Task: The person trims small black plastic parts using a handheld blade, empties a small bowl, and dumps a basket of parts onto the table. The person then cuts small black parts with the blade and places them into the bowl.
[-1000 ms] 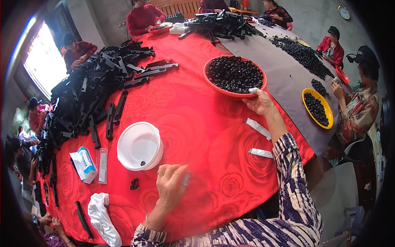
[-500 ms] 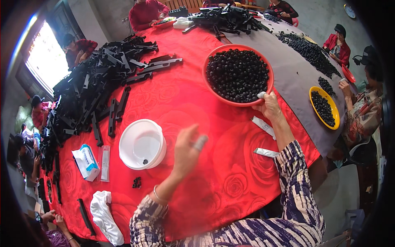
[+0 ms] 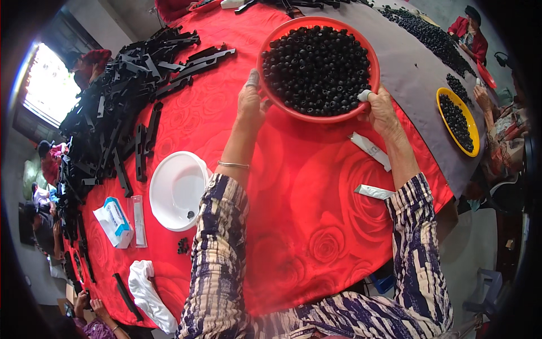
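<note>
A red plastic basin (image 3: 323, 118), heaped with small black ring-like parts (image 3: 316, 70), is gripped between my two hands over the red cloth. My left hand (image 3: 251, 101) is closed at its lower left rim, the taped thumb upward and the fingers partly hidden. My right hand (image 3: 383, 112) clasps the lower right rim, its covered thumb on top. Left of centre, beside my left sleeve, stands a white basin (image 3: 176, 189) holding a small black piece (image 3: 190, 214). A few more black pieces (image 3: 183, 245) lie in a cluster just below it.
Long black plastic strips (image 3: 107, 124) are piled at the left. A blue-and-white box (image 3: 114, 222), a white cloth (image 3: 148, 296) and slim white packets (image 3: 370, 151) lie around. At the right, a yellow tray (image 3: 458, 121) of black parts sits by a co-worker (image 3: 505, 133).
My left hand has moved from above the middle of the cloth up to the red basin and taken its left rim. My right hand keeps its hold. The view has shifted.
</note>
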Available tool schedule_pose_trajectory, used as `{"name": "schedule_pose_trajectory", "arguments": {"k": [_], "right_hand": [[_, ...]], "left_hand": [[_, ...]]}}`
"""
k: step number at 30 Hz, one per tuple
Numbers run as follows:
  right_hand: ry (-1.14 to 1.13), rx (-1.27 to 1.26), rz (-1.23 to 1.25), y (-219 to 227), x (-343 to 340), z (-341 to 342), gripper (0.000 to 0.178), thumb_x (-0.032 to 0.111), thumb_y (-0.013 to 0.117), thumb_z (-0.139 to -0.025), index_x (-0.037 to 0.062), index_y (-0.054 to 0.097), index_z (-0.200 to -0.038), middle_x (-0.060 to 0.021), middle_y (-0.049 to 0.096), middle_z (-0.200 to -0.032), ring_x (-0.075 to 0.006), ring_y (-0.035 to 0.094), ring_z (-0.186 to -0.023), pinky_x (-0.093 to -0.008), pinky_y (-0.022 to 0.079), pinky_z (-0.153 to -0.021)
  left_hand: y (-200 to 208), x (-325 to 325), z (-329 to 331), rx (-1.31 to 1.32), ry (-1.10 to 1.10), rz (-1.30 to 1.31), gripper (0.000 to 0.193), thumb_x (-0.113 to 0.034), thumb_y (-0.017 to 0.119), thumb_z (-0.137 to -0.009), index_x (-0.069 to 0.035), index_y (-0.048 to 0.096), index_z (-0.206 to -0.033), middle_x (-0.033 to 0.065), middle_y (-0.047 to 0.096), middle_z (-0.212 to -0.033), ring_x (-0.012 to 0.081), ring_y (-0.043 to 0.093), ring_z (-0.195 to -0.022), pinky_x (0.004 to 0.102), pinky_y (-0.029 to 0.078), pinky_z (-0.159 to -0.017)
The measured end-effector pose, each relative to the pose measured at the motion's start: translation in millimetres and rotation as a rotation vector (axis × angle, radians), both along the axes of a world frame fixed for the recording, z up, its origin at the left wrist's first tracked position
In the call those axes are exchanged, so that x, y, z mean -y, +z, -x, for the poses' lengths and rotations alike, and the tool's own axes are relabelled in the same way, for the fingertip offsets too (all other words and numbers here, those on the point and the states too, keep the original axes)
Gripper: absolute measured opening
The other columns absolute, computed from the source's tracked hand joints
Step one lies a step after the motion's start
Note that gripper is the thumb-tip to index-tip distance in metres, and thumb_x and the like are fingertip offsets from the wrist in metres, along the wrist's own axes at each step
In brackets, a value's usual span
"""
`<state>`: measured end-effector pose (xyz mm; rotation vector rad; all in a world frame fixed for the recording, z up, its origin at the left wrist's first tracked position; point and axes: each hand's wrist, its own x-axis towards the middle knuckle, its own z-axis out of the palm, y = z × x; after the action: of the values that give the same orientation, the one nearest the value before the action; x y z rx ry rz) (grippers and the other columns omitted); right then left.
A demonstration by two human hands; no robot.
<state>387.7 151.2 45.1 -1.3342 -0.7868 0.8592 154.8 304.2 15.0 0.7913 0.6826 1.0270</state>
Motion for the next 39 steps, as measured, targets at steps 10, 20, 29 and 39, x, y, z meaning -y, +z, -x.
{"name": "schedule_pose_trajectory", "arguments": {"k": [10,20,29,39], "right_hand": [[-0.319,-0.474,-0.186,-22,-31,24,0.031,-0.001,0.052,-0.063,0.0058,0.056,-0.094,-0.0030,0.056,-0.080,-0.0168,0.055,-0.072,-0.0349,0.050,-0.066],[-0.502,-0.483,-0.458,-15,-31,62,0.052,-0.008,0.044,-0.061,0.0013,0.057,-0.110,-0.0066,0.060,-0.099,-0.0190,0.059,-0.086,-0.0298,0.050,-0.076],[-0.372,-0.466,-0.500,-26,-31,73,0.051,-0.007,0.044,-0.064,0.0016,0.054,-0.113,-0.0050,0.059,-0.101,-0.0175,0.056,-0.090,-0.0292,0.046,-0.081],[-0.385,-0.551,-0.516,-35,-31,76,0.044,0.001,0.047,-0.074,0.0045,0.052,-0.117,-0.0063,0.058,-0.110,-0.0210,0.057,-0.098,-0.0352,0.047,-0.088]], "left_hand": [[-12,10,0,0.330,-0.034,-0.054,0.029,-0.019,0.048,-0.093,-0.012,0.048,-0.121,0.0068,0.056,-0.116,0.0225,0.055,-0.106,0.0475,0.047,-0.090],[-23,14,18,0.286,-0.010,-0.064,0.042,-0.035,0.039,-0.095,-0.008,0.045,-0.126,0.0074,0.056,-0.116,0.0231,0.048,-0.112,0.0442,0.040,-0.093],[-21,-23,4,0.491,0.089,0.057,0.050,-0.045,0.037,-0.094,-0.004,0.052,-0.119,0.0131,0.056,-0.119,0.0291,0.054,-0.108,0.0455,0.041,-0.097],[-23,4,-7,0.527,0.209,-0.076,0.050,-0.043,0.040,-0.094,-0.001,0.052,-0.117,0.0118,0.058,-0.113,0.0255,0.057,-0.100,0.0392,0.046,-0.091]]}}
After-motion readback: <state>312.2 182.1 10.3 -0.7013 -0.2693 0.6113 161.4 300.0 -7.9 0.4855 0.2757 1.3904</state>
